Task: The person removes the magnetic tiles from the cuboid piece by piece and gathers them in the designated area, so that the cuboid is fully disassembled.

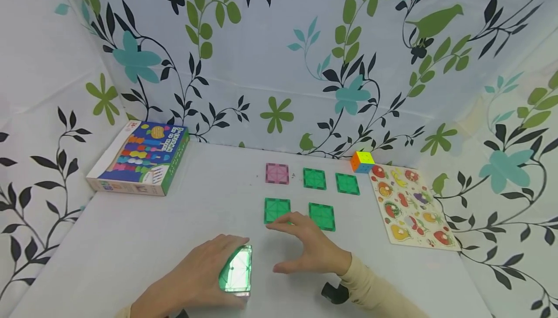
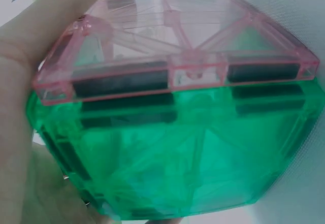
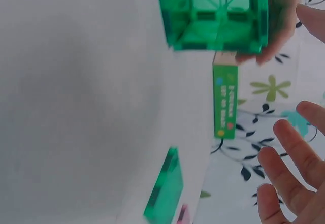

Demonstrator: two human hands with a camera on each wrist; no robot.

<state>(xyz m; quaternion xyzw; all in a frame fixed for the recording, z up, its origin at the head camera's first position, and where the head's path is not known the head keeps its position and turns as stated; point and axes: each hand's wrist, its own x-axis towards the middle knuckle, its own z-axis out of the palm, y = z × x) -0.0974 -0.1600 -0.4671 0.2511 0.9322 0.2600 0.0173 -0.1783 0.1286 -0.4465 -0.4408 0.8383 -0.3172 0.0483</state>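
Note:
My left hand (image 1: 196, 274) grips a small box built of see-through magnetic tiles (image 1: 239, 272) above the white table. A pink tile (image 2: 195, 74) forms one face of it in the left wrist view, meeting a green tile (image 2: 188, 153) along an edge. To the right, my right hand (image 1: 316, 250) is empty, thumb and fingers spread apart and facing the box. Beyond its fingertips lie two loose green tiles, one on the left (image 1: 277, 206) and one on the right (image 1: 321, 217). Fingers of the left hand are partly hidden behind the box.
Farther back lie a pink tile (image 1: 277, 173) and two green tiles (image 1: 315, 179). A colored puzzle cube (image 1: 363, 162) sits beside a fruit picture board (image 1: 411, 206) on the right. At the back left is a toy box (image 1: 139, 158). Patterned cloth (image 1: 270, 66) hangs behind the table.

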